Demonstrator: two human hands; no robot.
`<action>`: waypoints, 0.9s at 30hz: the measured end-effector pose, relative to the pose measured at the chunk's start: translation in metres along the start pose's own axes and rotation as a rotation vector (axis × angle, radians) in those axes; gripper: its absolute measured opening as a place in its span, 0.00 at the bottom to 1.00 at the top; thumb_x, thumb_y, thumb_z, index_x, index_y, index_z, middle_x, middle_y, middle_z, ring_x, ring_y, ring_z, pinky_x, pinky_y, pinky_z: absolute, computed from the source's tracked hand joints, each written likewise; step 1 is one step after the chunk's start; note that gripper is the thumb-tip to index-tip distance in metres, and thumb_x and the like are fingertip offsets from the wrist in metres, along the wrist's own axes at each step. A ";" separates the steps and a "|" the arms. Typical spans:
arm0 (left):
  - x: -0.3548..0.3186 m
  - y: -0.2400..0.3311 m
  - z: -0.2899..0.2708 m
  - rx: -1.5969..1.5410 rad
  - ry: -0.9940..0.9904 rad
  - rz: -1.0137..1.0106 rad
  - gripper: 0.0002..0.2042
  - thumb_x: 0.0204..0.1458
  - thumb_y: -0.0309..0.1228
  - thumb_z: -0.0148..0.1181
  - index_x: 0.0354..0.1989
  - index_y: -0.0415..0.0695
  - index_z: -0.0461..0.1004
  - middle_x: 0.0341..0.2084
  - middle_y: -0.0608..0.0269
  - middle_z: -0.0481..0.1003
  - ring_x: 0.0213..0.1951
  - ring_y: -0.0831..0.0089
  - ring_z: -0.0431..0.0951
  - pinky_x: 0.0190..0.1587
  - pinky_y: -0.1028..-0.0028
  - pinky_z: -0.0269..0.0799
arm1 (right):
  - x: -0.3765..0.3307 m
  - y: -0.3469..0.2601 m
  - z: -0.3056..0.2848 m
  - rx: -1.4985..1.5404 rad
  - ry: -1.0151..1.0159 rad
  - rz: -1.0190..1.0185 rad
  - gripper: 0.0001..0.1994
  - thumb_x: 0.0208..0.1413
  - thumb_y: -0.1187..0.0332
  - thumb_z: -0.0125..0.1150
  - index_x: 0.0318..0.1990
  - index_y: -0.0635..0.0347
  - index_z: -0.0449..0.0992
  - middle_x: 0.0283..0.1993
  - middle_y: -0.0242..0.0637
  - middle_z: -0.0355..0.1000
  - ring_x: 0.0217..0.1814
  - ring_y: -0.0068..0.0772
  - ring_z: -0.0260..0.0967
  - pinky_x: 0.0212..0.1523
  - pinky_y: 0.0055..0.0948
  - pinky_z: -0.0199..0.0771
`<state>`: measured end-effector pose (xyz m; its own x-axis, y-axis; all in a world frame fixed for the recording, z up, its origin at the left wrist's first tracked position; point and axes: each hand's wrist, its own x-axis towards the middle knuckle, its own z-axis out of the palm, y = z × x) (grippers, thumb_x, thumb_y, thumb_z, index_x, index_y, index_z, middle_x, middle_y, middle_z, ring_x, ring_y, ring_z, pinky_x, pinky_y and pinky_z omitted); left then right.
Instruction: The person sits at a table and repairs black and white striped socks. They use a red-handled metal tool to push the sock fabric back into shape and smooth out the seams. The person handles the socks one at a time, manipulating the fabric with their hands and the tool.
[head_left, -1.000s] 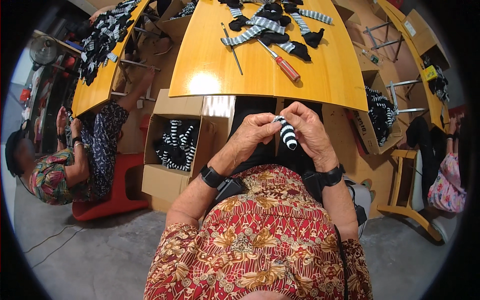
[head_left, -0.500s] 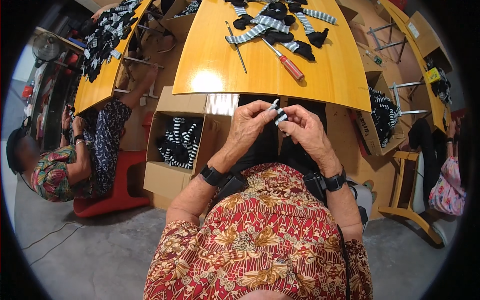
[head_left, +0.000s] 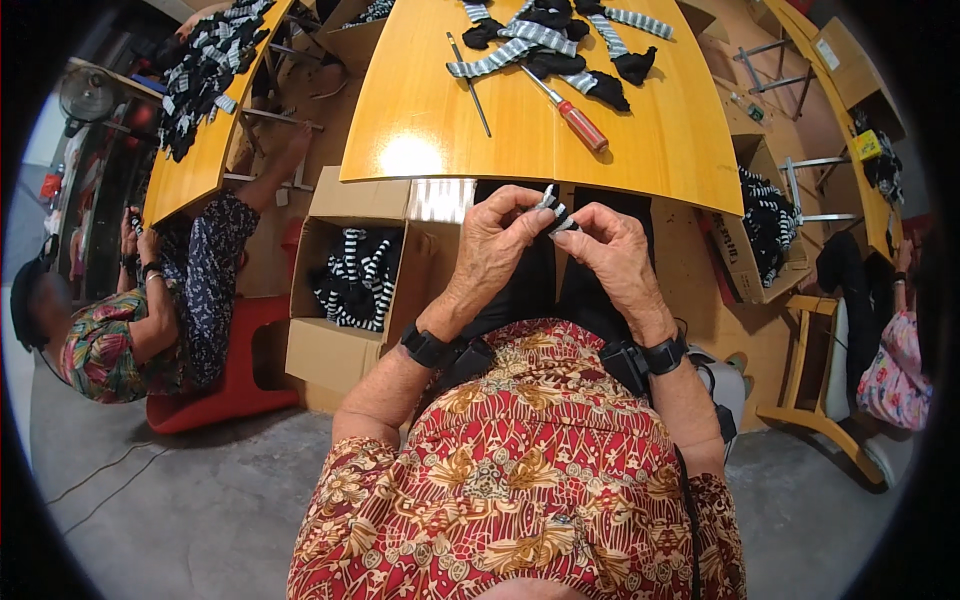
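In front of my lap, just off the table's near edge, both my hands meet at a small black-and-white striped sock [head_left: 562, 215]. My left hand [head_left: 498, 238] pinches it between thumb and fingers. From the other side, my right hand [head_left: 612, 256] grips it with thumb and forefinger. Most of the sock is hidden by my fingers. Farther off on the yellow table [head_left: 650, 150] lie several grey-striped socks with black feet [head_left: 515, 52]. A screwdriver with a red handle [head_left: 582, 127] and a thin dark rod [head_left: 470, 88] lie nearer to me.
An open cardboard box [head_left: 335, 350] with striped socks stands at my left, another box [head_left: 735, 250] at my right. People sit at both sides: one on a red chair [head_left: 225, 400] by a sock-heaped table [head_left: 190, 185], one beside a wooden chair [head_left: 800, 410].
The striped sock has turned between my fingers, showing less of its striped side. My right hand has shifted slightly left and down. The view has tilted a little.
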<state>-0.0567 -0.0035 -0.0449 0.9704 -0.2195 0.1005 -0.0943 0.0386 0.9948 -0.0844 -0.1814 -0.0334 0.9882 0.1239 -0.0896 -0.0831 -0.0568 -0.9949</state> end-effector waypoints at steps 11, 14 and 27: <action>0.001 0.005 -0.004 0.021 0.040 0.032 0.05 0.56 0.28 0.61 0.36 0.39 0.76 0.21 0.73 0.72 0.22 0.88 0.66 0.23 0.84 0.63 | -0.001 -0.006 0.002 0.044 -0.044 0.081 0.09 0.55 0.68 0.63 0.41 0.61 0.76 0.27 0.25 0.71 0.27 0.13 0.66 0.26 0.14 0.66; 0.001 0.009 -0.009 0.055 -0.008 0.053 0.05 0.56 0.28 0.60 0.37 0.39 0.76 0.22 0.73 0.72 0.23 0.87 0.66 0.24 0.84 0.63 | 0.001 -0.012 0.004 0.061 0.036 -0.070 0.13 0.57 0.69 0.62 0.49 0.62 0.75 0.33 0.27 0.72 0.34 0.14 0.68 0.33 0.15 0.69; -0.002 0.011 -0.011 -0.157 -0.245 -0.102 0.06 0.57 0.29 0.60 0.38 0.41 0.73 0.25 0.72 0.72 0.27 0.87 0.69 0.28 0.87 0.65 | 0.005 -0.016 -0.008 0.190 -0.203 -0.101 0.05 0.54 0.71 0.65 0.33 0.61 0.75 0.32 0.23 0.69 0.35 0.14 0.65 0.39 0.17 0.67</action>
<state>-0.0568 0.0082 -0.0347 0.8889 -0.4576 0.0202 0.0548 0.1500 0.9872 -0.0770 -0.1877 -0.0175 0.9483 0.3165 0.0216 -0.0274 0.1497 -0.9884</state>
